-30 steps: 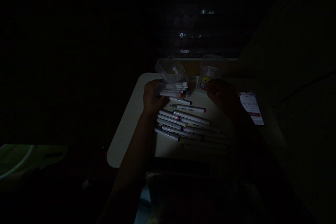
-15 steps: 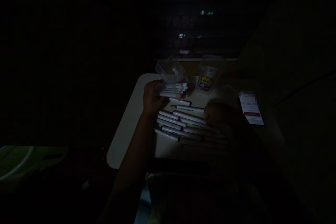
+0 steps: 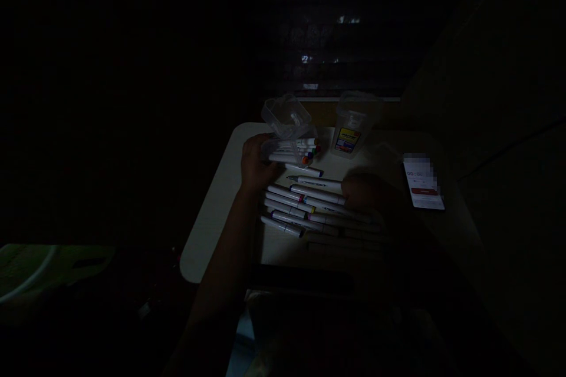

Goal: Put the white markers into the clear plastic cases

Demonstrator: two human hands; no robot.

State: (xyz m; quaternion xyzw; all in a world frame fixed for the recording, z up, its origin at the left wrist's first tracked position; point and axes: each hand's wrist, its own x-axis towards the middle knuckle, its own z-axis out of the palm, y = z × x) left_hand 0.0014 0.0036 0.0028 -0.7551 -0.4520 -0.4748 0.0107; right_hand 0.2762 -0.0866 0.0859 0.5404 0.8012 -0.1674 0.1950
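Across the middle of the table [image 3: 214, 212]: one pale marker [image 3: 316, 181] lies side to side, its narrow grey end pointing left, its other end meeting the right hand [image 3: 365, 191].
Nearer hand: the right, at the marker's right end; the marker reaches leftward from its fingers.
Right grip: in deep shadow, fingers bent low over the marker ends; cannot tell whether they are clamped on one or only resting there.
Left grip: wrapped round the closed end of a clear case [image 3: 267, 147]; this left hand [image 3: 254, 165] is well apart from the right.
Case mouth: faces right, coloured marker ends showing, lid [image 3: 286, 118] tipped back; it sits beyond the pale marker, farther from the person.
Loose markers [image 3: 305, 224]: spread on the near side, mostly running the same sideways way.
Farther back: a clear container [image 3: 360, 109], upright.
Far right: a lit phone [image 3: 423, 185], face up.
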